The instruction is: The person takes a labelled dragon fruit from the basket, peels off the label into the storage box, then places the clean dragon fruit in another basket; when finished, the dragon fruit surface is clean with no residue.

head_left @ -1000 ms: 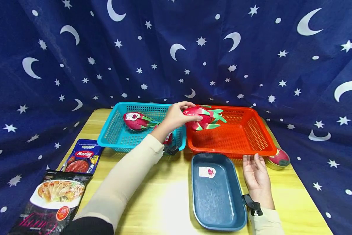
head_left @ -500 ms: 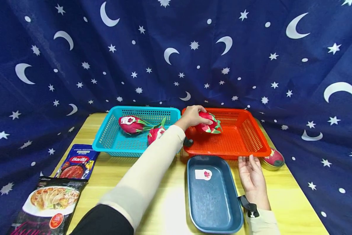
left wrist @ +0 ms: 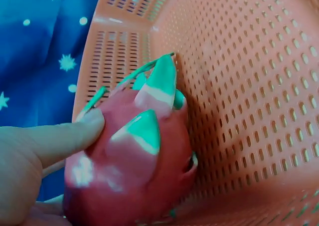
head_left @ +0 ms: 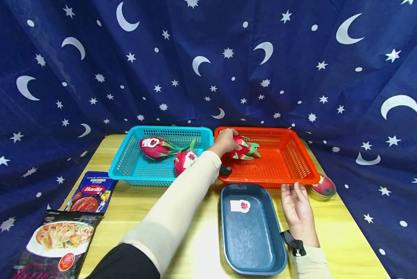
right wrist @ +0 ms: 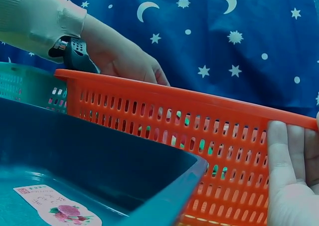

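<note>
The left hand (head_left: 225,142) grips the likely light, slick dragon fruit (head_left: 243,149), best held opposite its three-o'clock leaves (head_left: 254,147); the right hand (head_left: 299,211) lies straight-fingered.

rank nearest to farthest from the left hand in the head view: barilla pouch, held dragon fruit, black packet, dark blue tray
1. Held dragon fruit: in the left hand
2. Dark blue tray: nearer the camera
3. Barilla pouch: left side
4. Black packet: lower left
</note>
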A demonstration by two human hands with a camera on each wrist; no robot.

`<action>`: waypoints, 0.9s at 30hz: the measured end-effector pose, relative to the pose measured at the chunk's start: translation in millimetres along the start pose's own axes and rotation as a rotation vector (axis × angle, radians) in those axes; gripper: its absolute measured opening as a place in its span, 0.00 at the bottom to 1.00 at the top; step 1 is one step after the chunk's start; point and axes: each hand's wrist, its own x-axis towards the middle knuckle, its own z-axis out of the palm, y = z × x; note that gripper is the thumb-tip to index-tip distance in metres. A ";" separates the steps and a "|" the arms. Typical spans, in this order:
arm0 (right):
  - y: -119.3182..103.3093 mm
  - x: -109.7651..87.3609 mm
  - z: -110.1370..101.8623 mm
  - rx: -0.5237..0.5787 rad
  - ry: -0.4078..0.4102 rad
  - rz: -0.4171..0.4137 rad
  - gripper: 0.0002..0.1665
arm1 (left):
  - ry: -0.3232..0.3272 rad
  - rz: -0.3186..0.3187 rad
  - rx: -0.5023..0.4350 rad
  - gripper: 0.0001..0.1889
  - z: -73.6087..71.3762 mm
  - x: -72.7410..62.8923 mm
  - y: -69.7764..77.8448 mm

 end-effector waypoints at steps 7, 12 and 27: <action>0.0 0.0 -1.1 -0.009 0.005 0.004 0.10 | 0.010 0.072 0.245 0.29 -1.9 -6.8 8.0; -0.1 -0.1 -1.0 -0.010 0.006 0.000 0.10 | -0.074 0.103 0.420 0.29 -4.5 -10.8 9.4; 0.1 0.7 -1.2 -0.003 -0.020 0.004 0.10 | -0.121 0.104 0.347 0.51 -13.1 -28.8 13.8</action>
